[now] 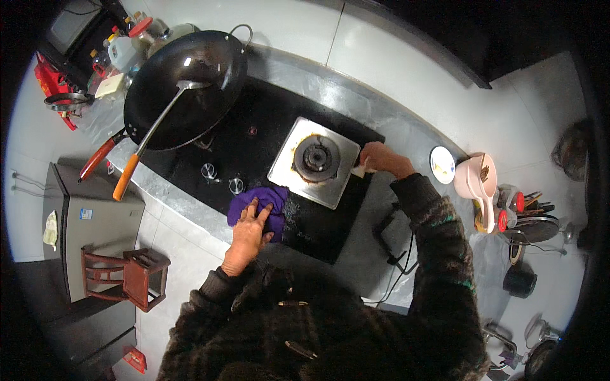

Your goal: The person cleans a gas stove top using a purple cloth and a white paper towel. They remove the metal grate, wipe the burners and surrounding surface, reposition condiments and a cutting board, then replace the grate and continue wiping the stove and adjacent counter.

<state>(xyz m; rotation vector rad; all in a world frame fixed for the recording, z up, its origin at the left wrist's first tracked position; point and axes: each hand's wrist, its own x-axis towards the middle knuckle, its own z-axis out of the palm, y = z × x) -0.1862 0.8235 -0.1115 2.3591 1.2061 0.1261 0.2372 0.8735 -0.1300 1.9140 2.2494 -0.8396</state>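
A black glass gas hob (333, 238) lies before me. My left hand (249, 233) presses on a purple cloth (279, 209) at the hob's near edge, beside two control knobs (237, 185). Over by the hob's right edge, my right hand (383, 159) holds a small pale piece (358, 171), perhaps a folded wipe, against the steel drip plate (329, 190). Brown stains ring the burner (316, 158) on that plate. A large black wok (167, 100) sits on the left burner, with a wooden-handled steel spatula (162, 116) resting in it.
The wok's red handle (97, 159) and the spatula's handle stick out past the counter's front edge. Bottles and jars (125, 51) crowd the far left. At right stand a white dish (442, 165), a pink ladle-like container (469, 178), red-lidded jars (517, 202) and a black metal pan support (388, 238).
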